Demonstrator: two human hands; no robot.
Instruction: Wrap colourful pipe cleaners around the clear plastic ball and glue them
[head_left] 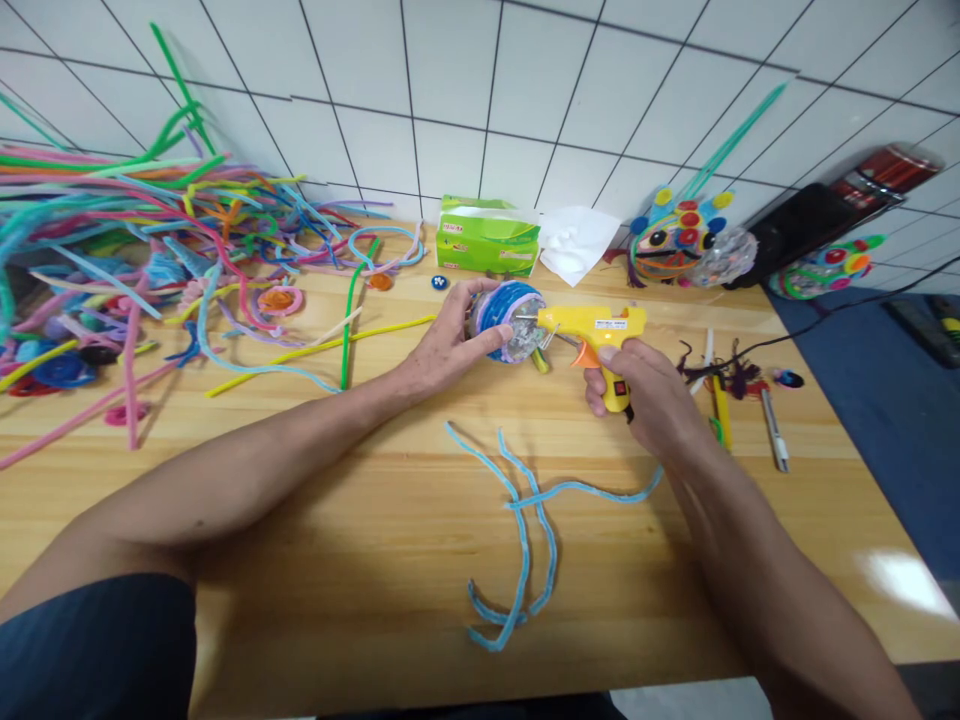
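Observation:
My left hand [455, 340] is wrapped round a clear plastic bottle [519, 340] lying on its side, banded with blue and purple pipe cleaners. In my right hand [645, 385] is a yellow hot glue gun [592, 322] with an orange trigger. Its nozzle points left and meets the clear end of the bottle; whether glue is coming out is too small to tell. Several light blue pipe cleaners [525, 545] lie bent and crossed on the wooden table [337, 600] below my hands.
A tangled heap of coloured pipe cleaners [150, 250] covers the left side. At the back stand a green tissue pack [487, 240] and a decorated bottle craft [679, 240]. To the right lie a utility knife [775, 430] and a black cord [825, 320]. The tiled wall [450, 80] borders the table.

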